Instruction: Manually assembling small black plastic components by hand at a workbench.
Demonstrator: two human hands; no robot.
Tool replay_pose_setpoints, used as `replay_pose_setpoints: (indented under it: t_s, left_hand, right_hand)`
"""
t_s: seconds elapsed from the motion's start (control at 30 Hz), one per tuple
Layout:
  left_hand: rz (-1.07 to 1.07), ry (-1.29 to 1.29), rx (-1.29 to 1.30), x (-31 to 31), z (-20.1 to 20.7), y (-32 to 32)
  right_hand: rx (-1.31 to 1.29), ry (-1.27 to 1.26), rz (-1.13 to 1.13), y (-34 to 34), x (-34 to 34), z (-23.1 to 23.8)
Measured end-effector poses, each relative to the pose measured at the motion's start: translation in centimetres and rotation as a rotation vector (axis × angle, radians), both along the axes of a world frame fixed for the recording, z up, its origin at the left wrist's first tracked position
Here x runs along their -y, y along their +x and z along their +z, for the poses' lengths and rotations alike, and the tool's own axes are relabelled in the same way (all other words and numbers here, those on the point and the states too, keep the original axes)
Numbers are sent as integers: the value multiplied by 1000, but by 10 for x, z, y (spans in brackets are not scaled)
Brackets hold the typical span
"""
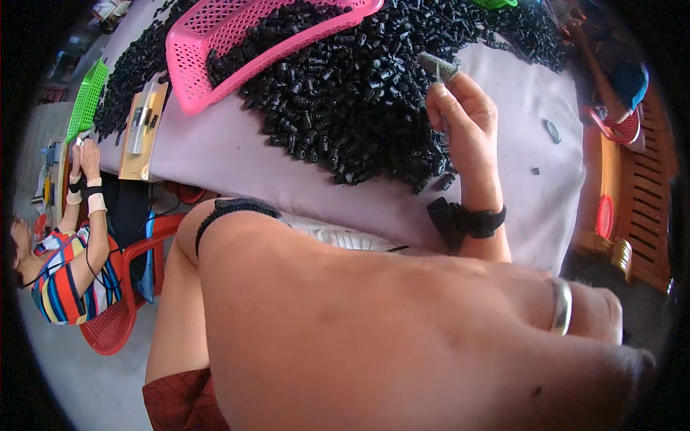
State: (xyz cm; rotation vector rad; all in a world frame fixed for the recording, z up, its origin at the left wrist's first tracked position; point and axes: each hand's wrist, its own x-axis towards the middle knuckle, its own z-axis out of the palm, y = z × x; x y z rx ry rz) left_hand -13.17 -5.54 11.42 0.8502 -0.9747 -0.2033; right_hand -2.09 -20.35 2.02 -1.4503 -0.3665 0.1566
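Pinching a small grey piece (pixel 438 67) upright at its fingertips, the right hand (pixel 463 118) hangs just above the near edge of the black parts heap (pixel 359 86) on the tabletop (pixel 237 154). The left hand (pixel 575 323) fills the foreground, well apart; its grip I cannot tell

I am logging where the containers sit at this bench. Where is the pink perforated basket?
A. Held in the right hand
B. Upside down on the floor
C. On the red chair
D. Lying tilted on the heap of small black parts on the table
D: the pink basket lies tilted on the heap of small black parts on the cloth-covered table, with some parts inside it.
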Motion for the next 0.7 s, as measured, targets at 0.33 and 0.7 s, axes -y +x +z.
replay_pose_setpoints:
  t_s: [0.33,0.7]
  left_hand:
    - [10,50,18,-10,7,8]
    - [68,141,4,-29,10,6]
  right_hand:
    - [-33,0,-2,-2,-4,6]
    - [-16,-9,-14,-2,-4,6]
